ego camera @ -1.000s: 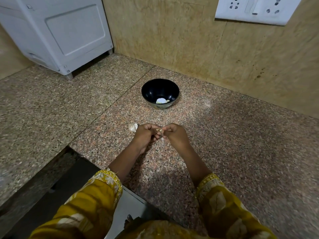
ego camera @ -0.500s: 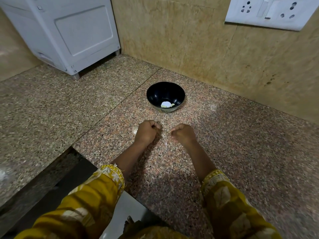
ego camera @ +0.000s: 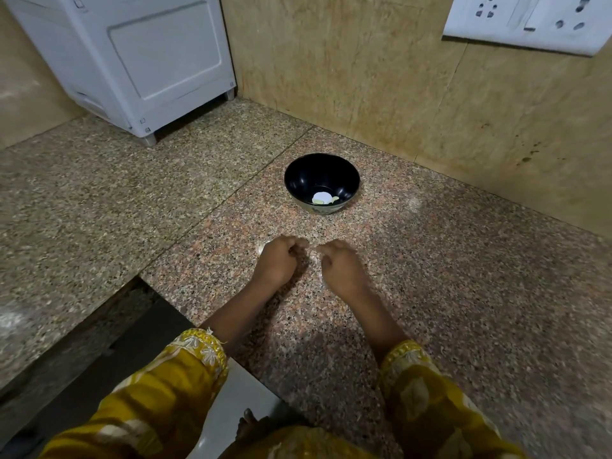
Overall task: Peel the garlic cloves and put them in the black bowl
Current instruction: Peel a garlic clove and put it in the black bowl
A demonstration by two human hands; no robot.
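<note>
One round black bowl [ego camera: 344, 180] stands on the speckled granite bench [ego camera: 463, 293]. It holds at least two pale peeled garlic pieces [ego camera: 322, 197]. My two hands rest near it, apart. The left hand [ego camera: 278, 263] is curled and the right hand [ego camera: 341, 270] is blurred; I cannot tell what either holds. One pale scrap [ego camera: 260, 248] is half hidden by my left hand. One white appliance [ego camera: 132, 61] stands rear left, and one white socket plate [ego camera: 530, 21] is on the wall.

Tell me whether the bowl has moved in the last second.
No. The bowl stands just right of the counter seam, as before; only the view shifted.
</note>
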